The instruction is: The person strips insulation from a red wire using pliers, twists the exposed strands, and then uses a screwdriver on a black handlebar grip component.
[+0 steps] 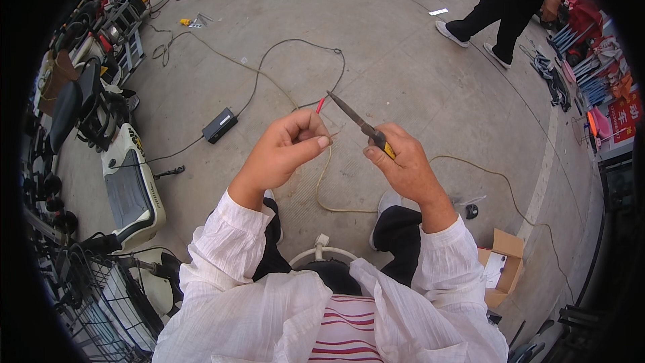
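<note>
My left hand (289, 146) pinches the end of a thin wire (334, 134) between thumb and fingertips. Just beyond those fingers a short red piece (320, 105), perhaps a wire or sleeve, sticks up. A dull yellow cable (322, 196) hangs below the same hand and curves across the floor towards my right shoe. In my right hand (398, 161) is a long, pointed metal tool (352, 113), apparently scissors, with a black and yellow handle. Its dark tip points up and left, above the wire and apart from it. My palm hides most of the handle.
A black power adapter (219, 125) lies on the concrete floor, its lead running to a parked electric scooter (133, 181). Near my right foot are a small black object (471, 211) and an opened cardboard box (506, 262). Another person (496, 15) stands at upper right beside piled goods.
</note>
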`<state>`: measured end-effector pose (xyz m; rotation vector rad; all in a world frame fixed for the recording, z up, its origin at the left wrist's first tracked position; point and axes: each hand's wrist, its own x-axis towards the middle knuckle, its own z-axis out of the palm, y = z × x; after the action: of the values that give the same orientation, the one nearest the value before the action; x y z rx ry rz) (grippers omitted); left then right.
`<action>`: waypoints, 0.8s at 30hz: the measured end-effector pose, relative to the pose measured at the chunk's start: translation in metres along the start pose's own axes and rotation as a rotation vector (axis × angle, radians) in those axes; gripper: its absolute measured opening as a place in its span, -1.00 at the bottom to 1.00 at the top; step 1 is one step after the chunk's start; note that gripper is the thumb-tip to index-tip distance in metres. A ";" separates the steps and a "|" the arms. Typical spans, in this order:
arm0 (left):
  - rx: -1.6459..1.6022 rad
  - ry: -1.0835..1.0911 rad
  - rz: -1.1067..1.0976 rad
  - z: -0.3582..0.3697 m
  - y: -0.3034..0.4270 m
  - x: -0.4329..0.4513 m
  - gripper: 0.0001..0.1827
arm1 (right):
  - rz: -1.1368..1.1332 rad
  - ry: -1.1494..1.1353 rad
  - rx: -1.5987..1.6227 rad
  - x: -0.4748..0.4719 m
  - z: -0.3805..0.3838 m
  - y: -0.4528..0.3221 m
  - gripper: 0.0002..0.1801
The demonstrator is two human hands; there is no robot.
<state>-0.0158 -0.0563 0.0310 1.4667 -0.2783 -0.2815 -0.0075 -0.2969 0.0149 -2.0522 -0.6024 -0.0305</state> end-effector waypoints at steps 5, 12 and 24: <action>-0.012 -0.013 0.009 0.001 0.001 -0.002 -0.84 | -0.013 0.076 -0.062 0.002 0.002 0.000 -0.65; -0.832 0.008 -0.105 0.013 -0.012 0.001 -0.91 | 0.054 0.215 -0.194 0.008 0.024 0.001 -0.54; -0.715 0.393 -0.025 0.002 -0.007 0.011 -0.85 | 0.140 0.286 -0.094 0.033 -0.004 0.012 -0.56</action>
<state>-0.0063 -0.0629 0.0239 0.7895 0.1550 -0.0879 0.0273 -0.2916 0.0163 -2.1261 -0.2842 -0.2703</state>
